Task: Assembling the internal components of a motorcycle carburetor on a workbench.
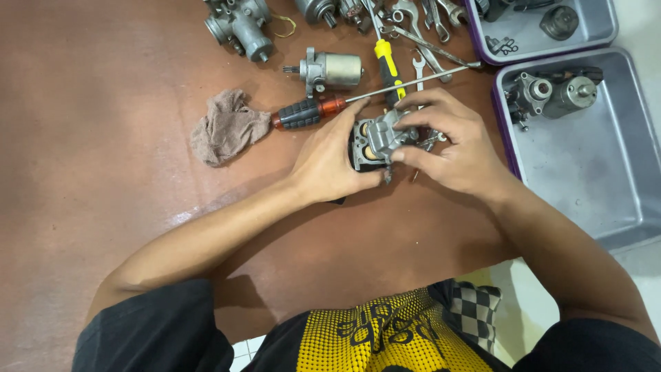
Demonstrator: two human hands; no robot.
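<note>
A small grey metal carburetor body with a black underside sits between both hands over the brown floor mat. My left hand cups its left side, thumb up near the top. My right hand wraps it from the right, fingers curled over its top and front. A long screwdriver with a black and orange handle lies just behind my left hand, its shaft running right behind my right hand.
A crumpled brown rag lies left of the screwdriver. A small starter motor, another carburetor, a yellow-handled tool and several wrenches lie at the back. Two metal trays with parts stand on the right.
</note>
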